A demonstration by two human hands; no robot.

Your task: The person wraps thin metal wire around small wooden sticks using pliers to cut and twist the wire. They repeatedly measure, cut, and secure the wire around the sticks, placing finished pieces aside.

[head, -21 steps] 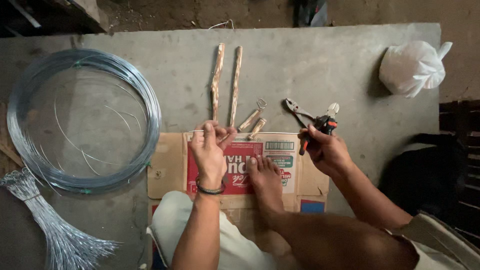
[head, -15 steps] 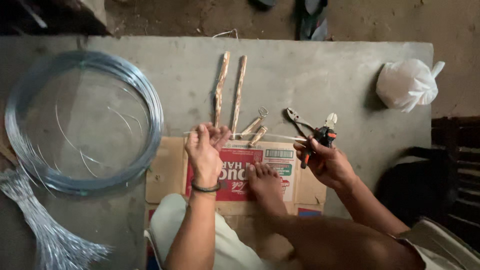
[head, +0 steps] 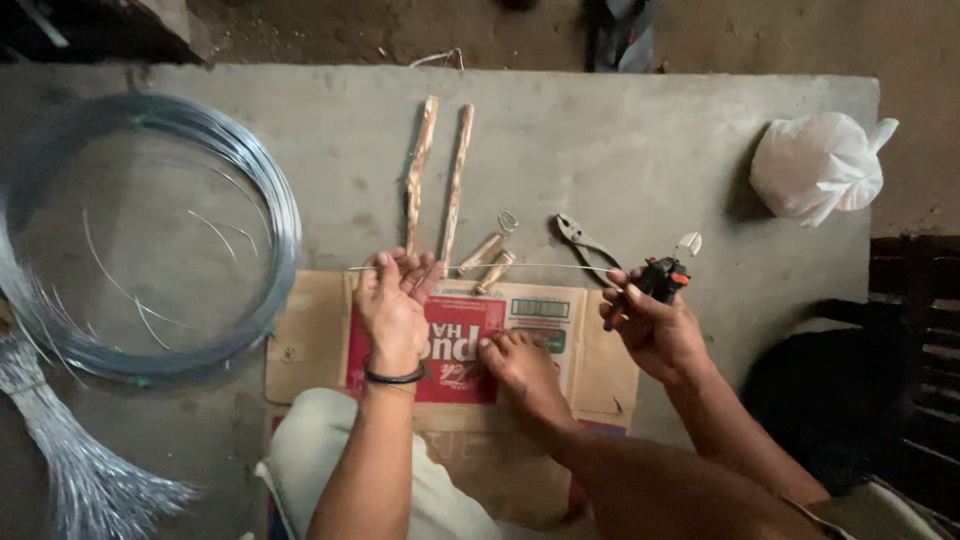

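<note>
- Grey concrete worktop (head: 620, 150) carries a wire coil (head: 150, 230) and two sticks (head: 420, 170).
- Left hand (head: 392, 305) pinches one end of a thin wire (head: 530, 266), which is stretched taut.
- Right hand (head: 655, 330) is closed on red-handled cutters (head: 660, 278) at the wire's other end.
- Any cut would need the cutters brought onto the wire.

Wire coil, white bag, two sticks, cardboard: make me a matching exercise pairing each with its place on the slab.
Things:
1. Wire coil
2. White bag
3. Two sticks
4. Cardboard

Places:
A. Far right of the slab
B. Nearest edge, under the left hand
C. Left side
D. Centre, side by side, beyond the cardboard

Pairs: 1-C, 2-A, 3-D, 4-B
</note>
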